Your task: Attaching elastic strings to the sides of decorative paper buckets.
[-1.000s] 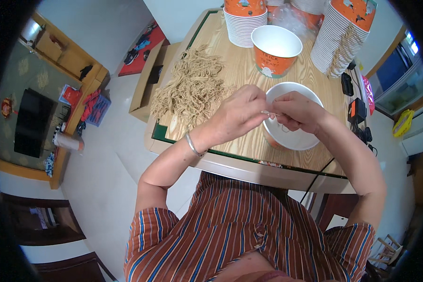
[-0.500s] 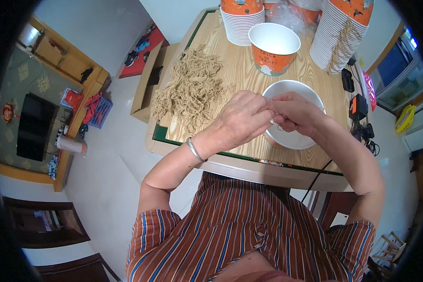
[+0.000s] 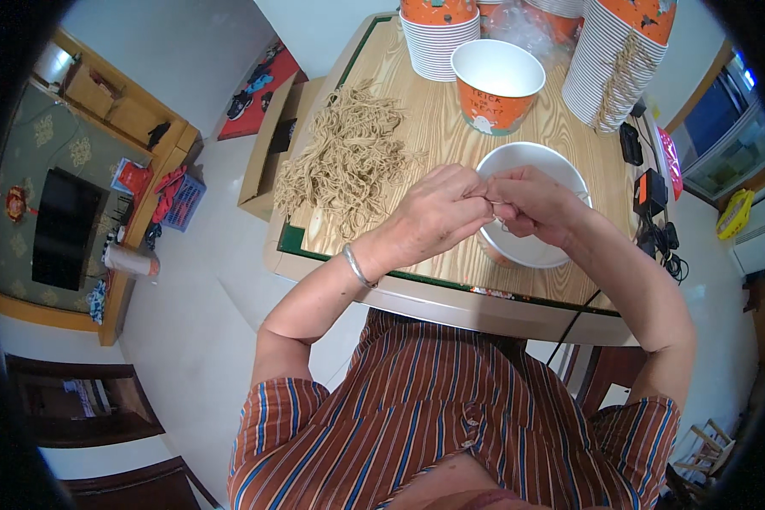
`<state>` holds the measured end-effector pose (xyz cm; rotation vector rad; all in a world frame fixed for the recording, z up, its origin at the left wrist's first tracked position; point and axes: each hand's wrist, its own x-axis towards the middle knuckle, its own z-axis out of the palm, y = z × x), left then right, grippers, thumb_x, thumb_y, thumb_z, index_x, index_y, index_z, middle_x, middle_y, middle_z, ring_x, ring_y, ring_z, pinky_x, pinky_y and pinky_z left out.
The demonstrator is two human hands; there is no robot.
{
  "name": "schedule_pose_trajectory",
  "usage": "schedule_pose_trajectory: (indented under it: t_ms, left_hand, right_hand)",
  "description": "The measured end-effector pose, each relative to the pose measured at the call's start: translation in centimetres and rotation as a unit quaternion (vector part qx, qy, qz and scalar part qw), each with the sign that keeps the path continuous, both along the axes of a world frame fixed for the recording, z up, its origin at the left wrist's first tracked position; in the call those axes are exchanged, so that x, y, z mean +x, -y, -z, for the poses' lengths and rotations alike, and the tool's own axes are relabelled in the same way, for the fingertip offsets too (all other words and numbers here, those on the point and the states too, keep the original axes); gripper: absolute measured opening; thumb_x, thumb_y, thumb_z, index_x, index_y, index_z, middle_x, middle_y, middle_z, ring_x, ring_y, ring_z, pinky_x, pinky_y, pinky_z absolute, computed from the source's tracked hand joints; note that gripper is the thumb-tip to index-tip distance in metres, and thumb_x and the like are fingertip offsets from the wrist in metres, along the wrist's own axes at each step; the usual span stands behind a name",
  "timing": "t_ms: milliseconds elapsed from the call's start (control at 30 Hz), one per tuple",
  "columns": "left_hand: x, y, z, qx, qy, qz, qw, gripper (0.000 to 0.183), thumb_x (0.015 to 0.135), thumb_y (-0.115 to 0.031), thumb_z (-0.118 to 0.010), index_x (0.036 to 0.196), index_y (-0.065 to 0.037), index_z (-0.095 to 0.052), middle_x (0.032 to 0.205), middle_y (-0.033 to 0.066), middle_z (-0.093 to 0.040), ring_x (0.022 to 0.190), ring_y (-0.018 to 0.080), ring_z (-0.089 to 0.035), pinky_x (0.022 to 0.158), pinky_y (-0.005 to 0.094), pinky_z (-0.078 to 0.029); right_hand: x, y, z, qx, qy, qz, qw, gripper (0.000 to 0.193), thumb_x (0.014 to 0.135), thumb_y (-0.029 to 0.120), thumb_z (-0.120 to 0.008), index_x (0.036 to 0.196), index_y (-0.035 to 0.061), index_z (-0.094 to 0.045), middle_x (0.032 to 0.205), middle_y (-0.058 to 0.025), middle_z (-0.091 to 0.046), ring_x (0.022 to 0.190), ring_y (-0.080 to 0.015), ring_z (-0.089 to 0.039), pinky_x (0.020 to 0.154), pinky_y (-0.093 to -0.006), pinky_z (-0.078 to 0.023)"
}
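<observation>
My left hand (image 3: 442, 208) and my right hand (image 3: 531, 204) meet over the left side of a white-lined paper bucket (image 3: 548, 157). Both are closed, their fingertips pinched together. A thin pale strand (image 3: 496, 223) shows just below the fingertips; the fingers hide most of it. The bucket stands upright near the front of the wood-grain table, its mouth facing up. To the left of my hands lies a loose heap of tan twine pieces (image 3: 344, 161).
Behind stands an orange printed paper bucket (image 3: 493, 106). Stacks of nested buckets rise at the back (image 3: 440, 51) and back right (image 3: 608, 72), the latter with twine hanging on it. A black adapter (image 3: 648, 194) and cables lie along the right edge. An open cardboard box (image 3: 263, 161) stands left.
Both hands stay together over the bucket, still pinched. Their fingers have shifted only slightly; the whole view has moved a little.
</observation>
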<state>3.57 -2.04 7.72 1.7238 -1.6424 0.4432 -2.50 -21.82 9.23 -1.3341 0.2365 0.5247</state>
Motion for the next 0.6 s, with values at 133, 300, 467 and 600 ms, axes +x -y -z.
schedule_pose_trajectory:
  t_ms: [133,300,467,600]
  left_hand:
    - [-0.4,0.2,0.4,-0.024,-0.009,-0.02,0.999,0.016,0.076,-0.009,-0.076,0.087,-0.006,-0.065,0.087,0.0075,-0.058,0.081,0.0249,-0.059,0.071,0.036,-0.047]
    - [-0.7,0.0,-1.1,0.019,0.06,-0.038,0.997,0.019,0.074,-0.008,-0.071,0.089,-0.008,-0.06,0.086,0.007,-0.053,0.081,0.0253,-0.056,0.076,0.0363,-0.046]
    - [-0.8,0.4,-2.0,0.032,0.135,-0.035,0.99,0.017,0.076,-0.011,-0.065,0.092,-0.009,-0.061,0.087,0.0064,-0.053,0.083,0.0234,-0.055,0.079,0.0366,-0.045]
    - [-0.8,0.8,-1.4,0.018,0.17,-0.036,0.985,0.016,0.075,-0.012,-0.065,0.089,-0.008,-0.06,0.087,0.0067,-0.054,0.082,0.0232,-0.055,0.079,0.0376,-0.045]
  right_hand:
    - [0.0,0.0,-0.1,0.002,-0.003,0.001,1.0,0.012,0.085,0.012,-0.055,0.074,0.0082,-0.056,0.059,0.0026,-0.048,0.043,-0.0045,-0.036,0.037,-0.0225,-0.023]
    - [0.0,0.0,-0.4,0.004,-0.018,0.006,1.0,0.012,0.085,0.012,-0.055,0.074,0.0082,-0.057,0.059,0.0022,-0.048,0.042,-0.0049,-0.036,0.037,-0.0222,-0.023]
    - [0.1,-0.3,-0.1,-0.002,-0.031,0.024,0.999,0.015,0.087,0.013,-0.056,0.073,0.0086,-0.056,0.057,0.002,-0.047,0.041,-0.0051,-0.036,0.037,-0.0221,-0.023]
    - [0.4,-0.3,-0.1,-0.004,-0.042,0.026,0.999,0.018,0.088,0.014,-0.056,0.071,0.009,-0.055,0.056,0.002,-0.047,0.041,-0.0052,-0.036,0.036,-0.0221,-0.023]
